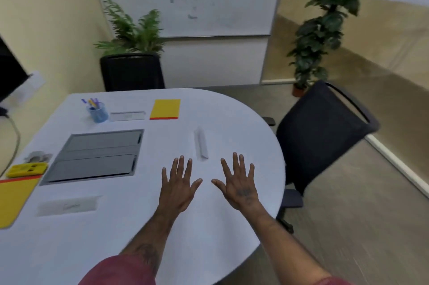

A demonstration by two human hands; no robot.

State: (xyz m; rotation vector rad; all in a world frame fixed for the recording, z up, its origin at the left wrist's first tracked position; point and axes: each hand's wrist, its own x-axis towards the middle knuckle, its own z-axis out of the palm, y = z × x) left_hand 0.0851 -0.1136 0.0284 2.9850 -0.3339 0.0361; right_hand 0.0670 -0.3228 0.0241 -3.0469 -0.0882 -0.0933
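A slim white strip (201,145), too blurred to identify, lies flat on the pale surface (234,120), its length pointing away from the near edge.

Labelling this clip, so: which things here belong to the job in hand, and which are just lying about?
Job in hand: left hand and right hand, both spread open; probably the narrow white object, nearest their fingertips.
Lying about: pen cup, yellow pad, grey hatch, yellow case.

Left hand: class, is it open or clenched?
Open: the left hand has straight, spread fingers, palm down over the table, holding nothing.
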